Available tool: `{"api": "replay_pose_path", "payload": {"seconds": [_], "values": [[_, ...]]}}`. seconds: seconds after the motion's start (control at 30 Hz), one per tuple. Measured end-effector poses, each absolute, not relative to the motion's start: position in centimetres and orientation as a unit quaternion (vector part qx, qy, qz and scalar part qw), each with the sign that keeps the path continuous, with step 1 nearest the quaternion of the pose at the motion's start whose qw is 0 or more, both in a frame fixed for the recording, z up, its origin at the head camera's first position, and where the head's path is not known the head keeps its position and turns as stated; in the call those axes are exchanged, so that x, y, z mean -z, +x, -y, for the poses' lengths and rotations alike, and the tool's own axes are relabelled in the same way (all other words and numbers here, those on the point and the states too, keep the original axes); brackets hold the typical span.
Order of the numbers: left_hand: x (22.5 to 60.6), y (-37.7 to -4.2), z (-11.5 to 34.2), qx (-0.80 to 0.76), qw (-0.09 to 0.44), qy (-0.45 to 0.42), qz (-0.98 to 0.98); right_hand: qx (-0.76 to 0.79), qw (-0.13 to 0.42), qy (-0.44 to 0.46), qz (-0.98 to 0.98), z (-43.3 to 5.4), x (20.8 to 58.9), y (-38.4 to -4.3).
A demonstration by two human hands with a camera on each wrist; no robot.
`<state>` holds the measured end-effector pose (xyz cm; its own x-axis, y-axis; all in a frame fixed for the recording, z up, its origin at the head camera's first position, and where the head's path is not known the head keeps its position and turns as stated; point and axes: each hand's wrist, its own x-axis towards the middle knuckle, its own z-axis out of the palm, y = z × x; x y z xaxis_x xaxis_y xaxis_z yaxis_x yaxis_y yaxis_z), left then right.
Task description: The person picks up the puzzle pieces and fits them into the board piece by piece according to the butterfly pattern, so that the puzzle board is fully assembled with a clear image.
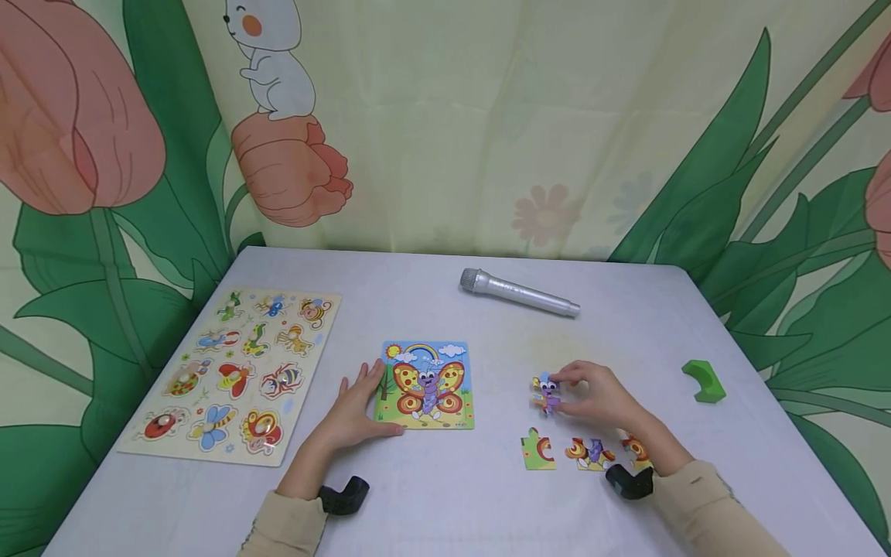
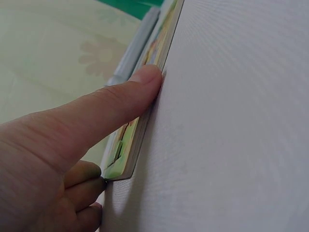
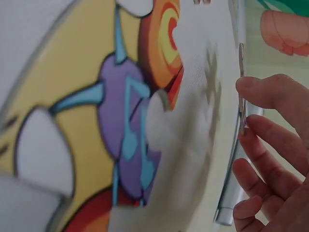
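Note:
A square puzzle board (image 1: 428,387) with a butterfly picture lies flat on the table. At its lower left corner rests my left hand (image 1: 362,406), fingers spread along the left edge. In the left wrist view, the thumb (image 2: 140,79) lies straight against the board's near edge. My right hand (image 1: 595,394) pinches a small puzzle piece (image 1: 545,393) with a purple butterfly face, between thumb and fingers. That piece appears edge-on in the right wrist view, above the table. Below it lie loose pieces: a green one (image 1: 534,452), a purple-bodied one (image 1: 592,455) and another (image 1: 636,450) partly behind my wrist.
A large board (image 1: 233,371) of insect pictures lies at the left. A silver toy microphone (image 1: 518,292) rests at the back middle. A green curved block (image 1: 704,381) sits on the right side of the white table (image 1: 445,495), with a printed curtain behind.

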<state>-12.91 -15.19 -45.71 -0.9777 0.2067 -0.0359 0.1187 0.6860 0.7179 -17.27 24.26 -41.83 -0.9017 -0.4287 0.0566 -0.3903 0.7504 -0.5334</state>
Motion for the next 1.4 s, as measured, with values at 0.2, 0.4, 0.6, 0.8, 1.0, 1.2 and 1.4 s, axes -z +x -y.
{"api": "replay_pose_path", "payload": {"seconds": [0.2, 0.4, 0.6, 0.8, 1.0, 1.2, 1.4], "values": [[45.7, -12.9, 15.2, -0.383, 0.059, 0.089, -0.918, 0.285, 0.037, -0.249, -0.925, -22.3, 41.4, -17.8], [45.6, -12.9, 15.2, -0.383, 0.061, 0.089, -0.917, 0.297, 0.059, -0.261, -0.917, -19.6, 40.8, -18.3], [45.6, -13.0, 15.2, -0.383, 0.06, 0.089, -0.917, 0.283, 0.066, -0.297, -0.91, -16.7, 40.6, -18.8], [45.6, -13.0, 15.3, -0.382, 0.059, 0.092, -0.918, 0.269, 0.053, -0.342, -0.899, -13.9, 40.8, -19.7], [45.6, -13.0, 15.3, -0.381, 0.063, 0.095, -0.918, 0.255, 0.048, -0.365, -0.894, -11.3, 41.0, -20.4], [45.6, -12.9, 15.3, -0.385, 0.064, 0.096, -0.916, 0.241, 0.06, -0.368, -0.896, -9.3, 41.3, -20.7], [45.5, -12.9, 15.3, -0.383, 0.064, 0.098, -0.916, 0.243, 0.089, -0.354, -0.899, -7.9, 41.4, -20.8]]}}
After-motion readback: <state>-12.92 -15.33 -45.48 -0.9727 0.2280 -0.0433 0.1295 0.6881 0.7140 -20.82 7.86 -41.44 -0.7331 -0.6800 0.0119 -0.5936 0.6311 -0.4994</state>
